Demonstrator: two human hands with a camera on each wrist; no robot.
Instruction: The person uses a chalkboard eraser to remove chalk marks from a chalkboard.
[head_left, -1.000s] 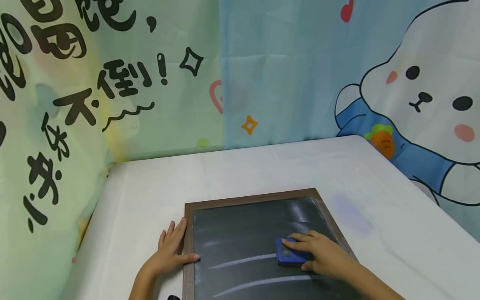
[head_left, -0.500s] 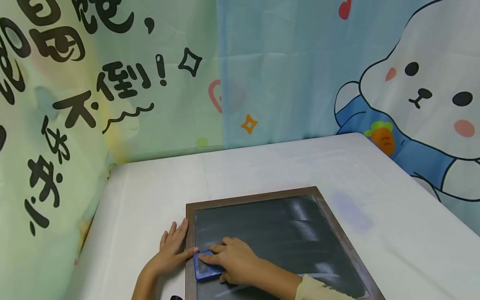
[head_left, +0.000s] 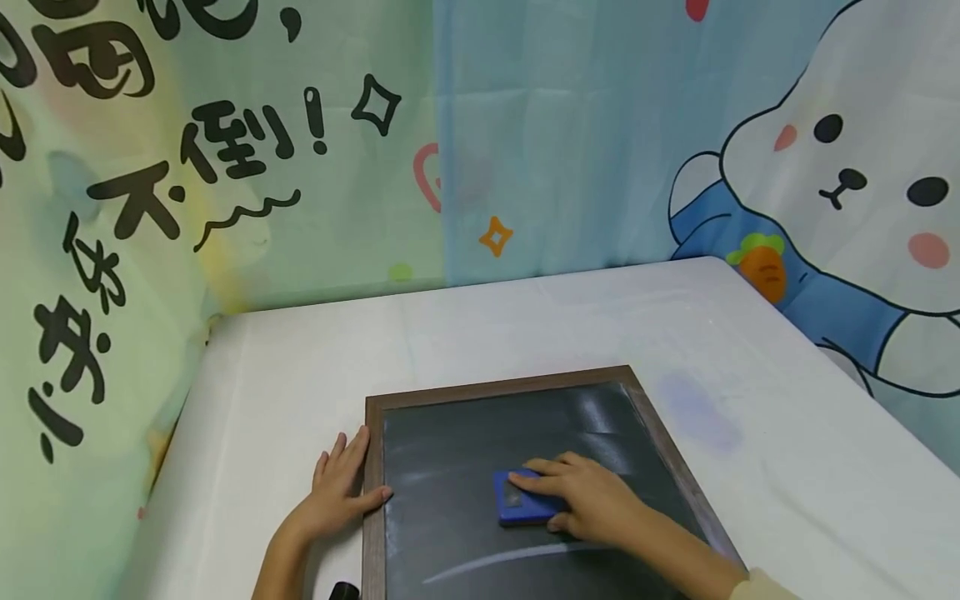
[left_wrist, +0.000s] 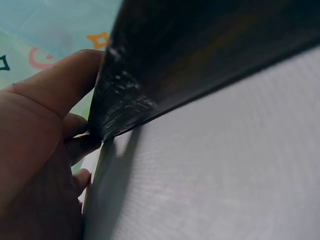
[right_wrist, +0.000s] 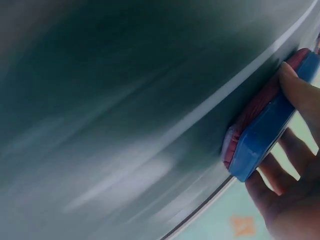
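A chalkboard [head_left: 480,450] in a brown wooden frame lies on the white table. My left hand [head_left: 330,496] steadies its left side, thumb over the frame and fairly straight fingers along the outer edge. In the left wrist view, that hand [left_wrist: 45,115] touches the dark frame edge [left_wrist: 150,65]. My right hand [head_left: 592,500] grips a blue chalkboard eraser [head_left: 517,504] flat on the board. From the right wrist, the eraser [right_wrist: 265,125] shows a dark red felt pad, with my thumb on one side and fingers on the other. A white chalk line [head_left: 502,560] runs just below the eraser.
A black-capped thing [head_left: 344,591] stands at the bottom edge, left of the frame; most of it is cut off. A faint purple stain [head_left: 701,412] marks the table [head_left: 337,350] right of the board. Printed cloth [head_left: 555,167] hangs behind and at the left.
The eraser went left to the frame's edge, then came back right to mid-board. The upper of two chalk lines is gone; the lower one still shows. My left hand stayed in place.
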